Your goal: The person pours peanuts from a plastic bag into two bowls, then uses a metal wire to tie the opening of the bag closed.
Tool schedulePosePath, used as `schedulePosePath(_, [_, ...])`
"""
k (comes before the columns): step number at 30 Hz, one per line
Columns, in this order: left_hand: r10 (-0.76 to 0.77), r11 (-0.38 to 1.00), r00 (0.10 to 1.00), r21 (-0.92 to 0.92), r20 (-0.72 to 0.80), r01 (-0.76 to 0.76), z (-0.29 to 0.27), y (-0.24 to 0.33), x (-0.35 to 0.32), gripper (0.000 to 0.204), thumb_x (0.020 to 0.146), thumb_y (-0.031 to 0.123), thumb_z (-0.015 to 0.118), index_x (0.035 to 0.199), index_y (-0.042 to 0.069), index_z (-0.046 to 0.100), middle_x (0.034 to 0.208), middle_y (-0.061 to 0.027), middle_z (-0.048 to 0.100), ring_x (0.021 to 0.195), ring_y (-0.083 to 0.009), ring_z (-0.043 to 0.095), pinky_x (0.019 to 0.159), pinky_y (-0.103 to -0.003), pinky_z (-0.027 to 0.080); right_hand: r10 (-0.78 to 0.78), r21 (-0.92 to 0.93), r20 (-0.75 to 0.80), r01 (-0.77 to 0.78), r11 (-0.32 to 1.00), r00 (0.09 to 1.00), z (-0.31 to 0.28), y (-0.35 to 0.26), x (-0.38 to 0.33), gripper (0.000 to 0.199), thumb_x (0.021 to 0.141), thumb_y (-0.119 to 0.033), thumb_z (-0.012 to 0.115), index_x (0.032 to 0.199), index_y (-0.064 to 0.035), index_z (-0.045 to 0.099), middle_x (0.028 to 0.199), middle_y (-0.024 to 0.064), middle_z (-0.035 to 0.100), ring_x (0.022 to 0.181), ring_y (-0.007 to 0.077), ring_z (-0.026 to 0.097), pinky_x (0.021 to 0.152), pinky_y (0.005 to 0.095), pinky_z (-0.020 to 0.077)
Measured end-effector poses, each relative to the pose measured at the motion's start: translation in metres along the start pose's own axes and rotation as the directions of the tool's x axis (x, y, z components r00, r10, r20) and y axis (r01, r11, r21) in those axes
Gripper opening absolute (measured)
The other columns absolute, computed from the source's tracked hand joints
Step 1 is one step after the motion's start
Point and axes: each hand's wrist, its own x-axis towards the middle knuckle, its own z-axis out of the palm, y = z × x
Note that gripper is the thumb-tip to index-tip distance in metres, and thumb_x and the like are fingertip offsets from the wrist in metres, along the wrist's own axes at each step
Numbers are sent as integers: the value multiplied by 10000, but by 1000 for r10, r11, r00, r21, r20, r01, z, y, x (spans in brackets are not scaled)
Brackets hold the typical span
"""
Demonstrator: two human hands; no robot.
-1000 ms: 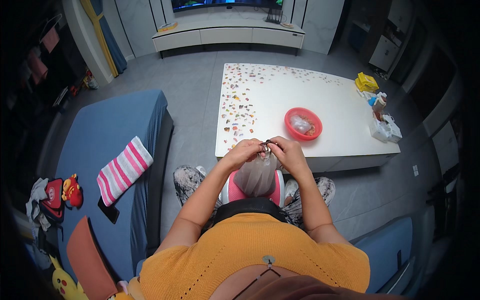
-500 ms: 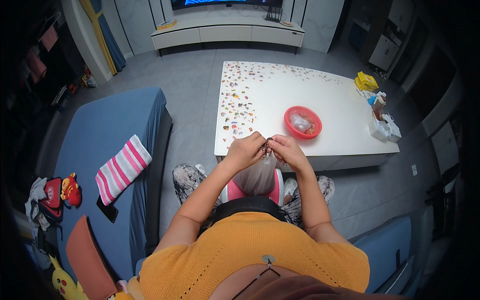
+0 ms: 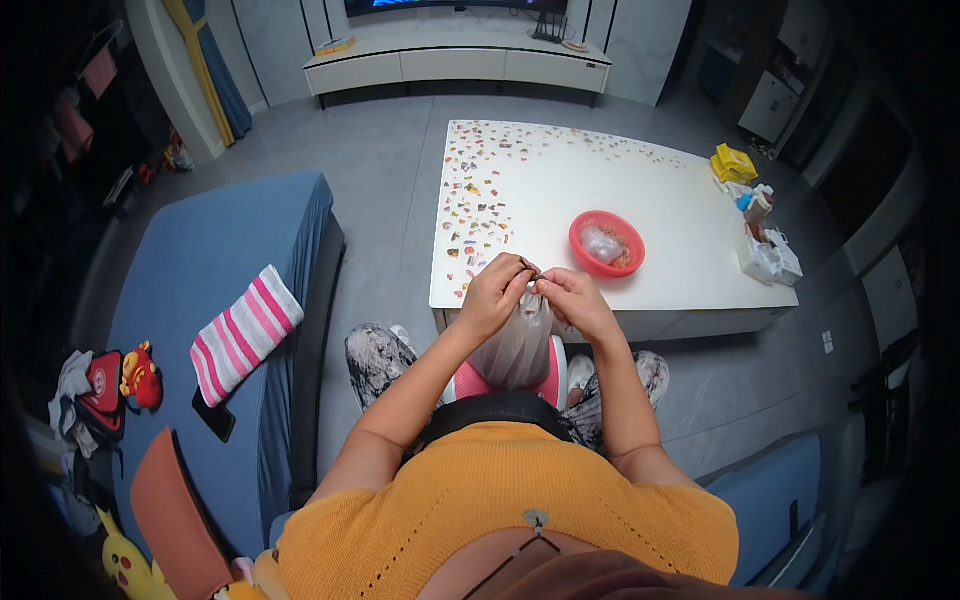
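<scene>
A translucent plastic bag (image 3: pixel 516 350) hangs between my knees, gathered at its top, its contents too blurred to name. At its neck is a thin dark band (image 3: pixel 535 275), pinched by the fingers of both hands. My left hand (image 3: pixel 494 298) is closed at the left of the neck, fingers bent over the band. My right hand (image 3: pixel 578 302) is closed at the right, thumb and forefinger together near the band. Whether the band circles the bag is hidden by the fingers. Behind the bag shows a pink thing with a white edge (image 3: pixel 468 380).
A white table (image 3: pixel 560 180) in front carries many small colourful pieces (image 3: pixel 478 215) along its left and far sides. On it stands a red bowl (image 3: pixel 578 250) with a clear bag inside; packets (image 3: pixel 770 258) line its right end. A blue couch (image 3: pixel 230 225) with a striped towel (image 3: pixel 247 335) is at left.
My left hand has turned and lifted slightly, its fingers drawing the dark band up and left. My right hand stays nearly in place beside the bag's neck.
</scene>
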Motion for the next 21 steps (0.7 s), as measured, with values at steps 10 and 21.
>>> schedulePosePath(10, [-539, 161, 731, -801, 418, 577, -2, 1, -5, 150, 918, 189, 475, 913, 49, 528, 786, -18, 545, 460, -32, 371, 409, -152, 289, 15, 15, 29, -16, 1000, 999, -2, 0, -2, 176, 888, -216, 537, 879, -52, 601, 502, -78, 403, 388, 11, 322, 358, 172, 246])
schedulePosePath(21, [-563, 0, 695, -840, 448, 542, 0, -2, -5, 126, 899, 178, 524, 891, 54, 504, 756, -30, 542, 477, -54, 403, 409, -160, 311, -162, -527, 66, 172, 832, 985, -33, -6, -14, 191, 824, -206, 597, 851, -20, 631, 575, -14, 537, 513, 70, 495, 470, 236, 383])
